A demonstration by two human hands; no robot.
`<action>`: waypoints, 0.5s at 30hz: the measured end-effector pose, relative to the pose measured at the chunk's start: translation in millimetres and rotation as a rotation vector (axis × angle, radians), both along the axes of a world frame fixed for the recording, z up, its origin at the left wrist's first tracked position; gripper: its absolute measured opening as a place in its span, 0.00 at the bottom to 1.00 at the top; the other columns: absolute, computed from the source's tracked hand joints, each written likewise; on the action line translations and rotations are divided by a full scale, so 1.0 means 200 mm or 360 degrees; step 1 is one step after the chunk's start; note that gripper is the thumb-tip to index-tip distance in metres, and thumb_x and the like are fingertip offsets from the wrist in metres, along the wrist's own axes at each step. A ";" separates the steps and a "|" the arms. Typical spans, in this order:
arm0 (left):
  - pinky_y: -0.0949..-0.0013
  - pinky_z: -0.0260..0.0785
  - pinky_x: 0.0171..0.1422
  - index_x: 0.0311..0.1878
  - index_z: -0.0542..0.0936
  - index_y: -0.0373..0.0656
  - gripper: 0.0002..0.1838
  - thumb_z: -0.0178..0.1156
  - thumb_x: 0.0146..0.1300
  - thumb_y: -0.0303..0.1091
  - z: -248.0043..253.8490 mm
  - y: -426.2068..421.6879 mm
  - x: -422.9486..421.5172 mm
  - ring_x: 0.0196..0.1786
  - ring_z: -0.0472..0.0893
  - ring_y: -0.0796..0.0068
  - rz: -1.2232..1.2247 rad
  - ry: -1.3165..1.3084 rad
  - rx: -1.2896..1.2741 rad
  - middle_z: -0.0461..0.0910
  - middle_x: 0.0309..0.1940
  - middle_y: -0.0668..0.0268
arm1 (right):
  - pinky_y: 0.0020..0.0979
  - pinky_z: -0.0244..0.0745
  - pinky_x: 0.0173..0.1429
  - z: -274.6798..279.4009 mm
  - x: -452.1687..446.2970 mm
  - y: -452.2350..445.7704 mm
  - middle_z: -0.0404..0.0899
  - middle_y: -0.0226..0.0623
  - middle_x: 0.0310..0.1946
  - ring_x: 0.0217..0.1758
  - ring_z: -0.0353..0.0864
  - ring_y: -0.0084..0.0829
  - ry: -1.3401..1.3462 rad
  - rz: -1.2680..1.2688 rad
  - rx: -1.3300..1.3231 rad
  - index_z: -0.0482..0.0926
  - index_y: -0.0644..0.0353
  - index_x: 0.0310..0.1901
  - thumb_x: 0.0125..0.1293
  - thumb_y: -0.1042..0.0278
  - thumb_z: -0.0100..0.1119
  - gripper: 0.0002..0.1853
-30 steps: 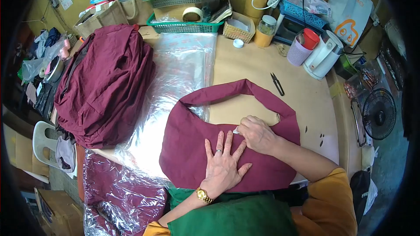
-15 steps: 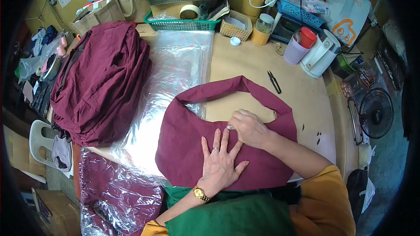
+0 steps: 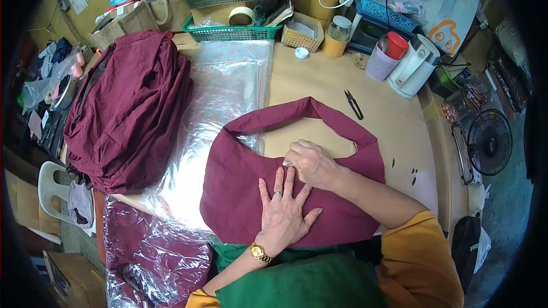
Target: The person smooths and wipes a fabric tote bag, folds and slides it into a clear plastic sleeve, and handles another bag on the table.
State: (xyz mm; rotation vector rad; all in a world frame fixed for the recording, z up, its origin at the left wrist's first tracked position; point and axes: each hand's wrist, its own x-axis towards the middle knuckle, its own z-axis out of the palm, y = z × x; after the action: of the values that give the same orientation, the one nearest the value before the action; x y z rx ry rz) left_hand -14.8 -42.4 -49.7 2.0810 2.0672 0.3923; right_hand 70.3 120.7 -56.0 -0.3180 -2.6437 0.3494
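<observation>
A maroon cloth bag lies flat at the table's front edge, its strap looped away from me. My left hand rests palm down on it with fingers spread. Just beyond those fingertips, my right hand is closed around a small white object, which touches the cloth near the bag's upper edge. Most of that object is hidden by my fingers. Black thread snips lie on the brown table cover beyond the strap's right side.
Folded maroon cloth is piled at left, beside clear plastic sheets. Plastic-wrapped maroon cloth is at front left. Green baskets, a jar, a purple cup and a white kettle stand at the back.
My right hand has slid left along the bag's upper edge with the white object, coming closer to my left fingertips. My left hand stays pressed on the bag. The whole view has shifted slightly.
</observation>
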 end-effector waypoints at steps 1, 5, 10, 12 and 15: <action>0.29 0.32 0.79 0.73 0.71 0.58 0.37 0.55 0.65 0.65 -0.01 0.00 0.00 0.80 0.52 0.43 0.0002 0.0002 -0.0003 0.58 0.76 0.45 | 0.42 0.76 0.48 0.00 0.04 0.01 0.76 0.41 0.33 0.42 0.78 0.45 -0.0015 -0.0004 -0.0047 0.77 0.62 0.32 0.51 0.79 0.60 0.06; 0.29 0.32 0.79 0.69 0.76 0.55 0.35 0.54 0.66 0.65 -0.03 0.00 0.00 0.80 0.52 0.43 0.0025 -0.0129 0.0154 0.58 0.76 0.45 | 0.43 0.76 0.48 0.02 0.17 0.03 0.76 0.42 0.34 0.44 0.77 0.46 -0.0100 -0.0073 -0.0079 0.77 0.63 0.33 0.51 0.80 0.60 0.06; 0.29 0.33 0.79 0.73 0.71 0.58 0.36 0.54 0.66 0.66 0.00 -0.01 0.01 0.80 0.52 0.44 0.0015 0.0006 0.0043 0.59 0.76 0.46 | 0.43 0.76 0.48 -0.02 0.02 0.00 0.76 0.42 0.35 0.43 0.77 0.46 -0.0059 -0.0076 -0.0073 0.77 0.63 0.33 0.51 0.79 0.60 0.06; 0.29 0.34 0.79 0.75 0.67 0.59 0.39 0.54 0.65 0.66 -0.01 -0.01 0.01 0.80 0.52 0.44 0.0019 0.0027 0.0021 0.58 0.77 0.47 | 0.44 0.75 0.48 -0.01 0.03 -0.02 0.76 0.42 0.35 0.43 0.77 0.46 0.0031 -0.0077 -0.0062 0.77 0.63 0.33 0.52 0.79 0.61 0.06; 0.27 0.40 0.77 0.74 0.68 0.58 0.38 0.56 0.64 0.64 0.00 -0.01 -0.01 0.79 0.56 0.48 0.0013 -0.0028 0.0104 0.62 0.75 0.51 | 0.44 0.75 0.48 0.02 0.22 -0.01 0.76 0.42 0.34 0.43 0.77 0.46 -0.0001 -0.0154 -0.0122 0.78 0.62 0.33 0.53 0.79 0.60 0.06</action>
State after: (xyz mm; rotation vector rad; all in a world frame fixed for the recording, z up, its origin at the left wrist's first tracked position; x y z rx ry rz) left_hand -16.7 -44.1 -50.2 2.0981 2.0802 0.4841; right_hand 113.5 119.2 -51.5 -0.4686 -2.6087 0.4196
